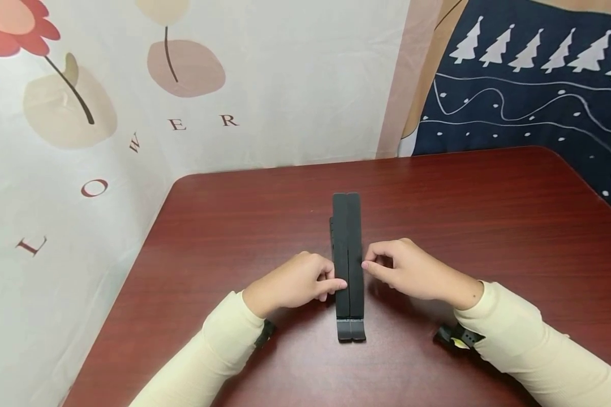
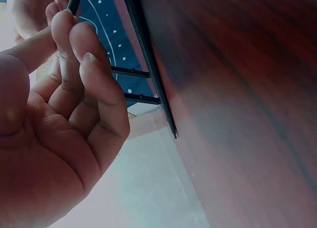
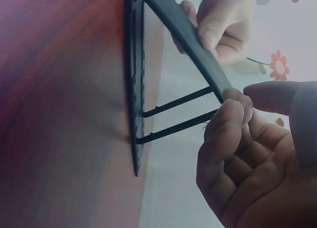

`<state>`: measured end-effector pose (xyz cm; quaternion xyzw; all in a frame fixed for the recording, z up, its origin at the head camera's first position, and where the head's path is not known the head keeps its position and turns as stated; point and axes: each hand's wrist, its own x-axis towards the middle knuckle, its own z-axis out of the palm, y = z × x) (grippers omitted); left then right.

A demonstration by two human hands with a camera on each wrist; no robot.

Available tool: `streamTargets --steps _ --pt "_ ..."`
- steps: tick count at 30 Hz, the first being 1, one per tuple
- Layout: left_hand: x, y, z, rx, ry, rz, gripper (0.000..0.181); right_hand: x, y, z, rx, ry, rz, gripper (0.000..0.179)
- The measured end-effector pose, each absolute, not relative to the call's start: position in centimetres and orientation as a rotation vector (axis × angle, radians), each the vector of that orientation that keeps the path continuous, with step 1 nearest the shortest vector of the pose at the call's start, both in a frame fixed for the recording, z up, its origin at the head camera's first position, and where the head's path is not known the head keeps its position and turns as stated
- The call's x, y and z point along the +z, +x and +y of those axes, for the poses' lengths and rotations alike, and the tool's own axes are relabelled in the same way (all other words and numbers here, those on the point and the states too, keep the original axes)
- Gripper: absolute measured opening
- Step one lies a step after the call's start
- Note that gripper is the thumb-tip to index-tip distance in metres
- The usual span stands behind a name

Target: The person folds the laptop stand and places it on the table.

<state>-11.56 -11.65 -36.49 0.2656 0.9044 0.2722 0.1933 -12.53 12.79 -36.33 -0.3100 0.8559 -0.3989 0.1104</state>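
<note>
Left hand (image 1: 308, 280) fingers are curled round the left edge of the black stand (image 1: 355, 226), thumb on its top face. Right hand (image 1: 409, 270) fingers pinch the right edge, a bit further up; they cover the exact contact, so I can't judge how firm. Looks like fingertips only, and I'd fear a slip there under a hard tug.

Stand is mid-bench, lip (image 1: 351, 330) toward me, other end pointing at the far edge of the bench (image 1: 244, 209), well apart from both far corners. Top bars (image 1: 340, 243) lie side by side, nearly touching. Below, slim struts (image 3: 181, 101) hold them tilted over the lower rail (image 3: 133, 79).

Risks, my guess: uneven pull twists the frame or skids it toward the left or right edge; a downward push knocks a strut loose and folds it flat; fingers under the bars get nipped at the strut ends. Sleeves (image 1: 509, 328) come in from the near side; a low wrist band (image 1: 460, 338) could scrape the bench.
</note>
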Motion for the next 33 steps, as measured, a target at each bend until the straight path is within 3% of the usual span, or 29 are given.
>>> streamTargets --steps 12,25,33 --pt "-36.8 -11.3 -11.8 0.796 0.734 2.515 0.034 -34.3 -13.4 12.3 -1.289 -0.955 2.683 0.017" --pt "-36.8 -11.4 -11.8 0.777 0.759 2.525 0.036 -34.0 -15.7 12.0 -1.526 -0.627 2.873 0.006" --pt "-36.4 -11.5 -11.9 0.769 0.778 2.533 0.035 -34.1 -16.1 11.9 -1.444 -0.726 2.789 0.043"
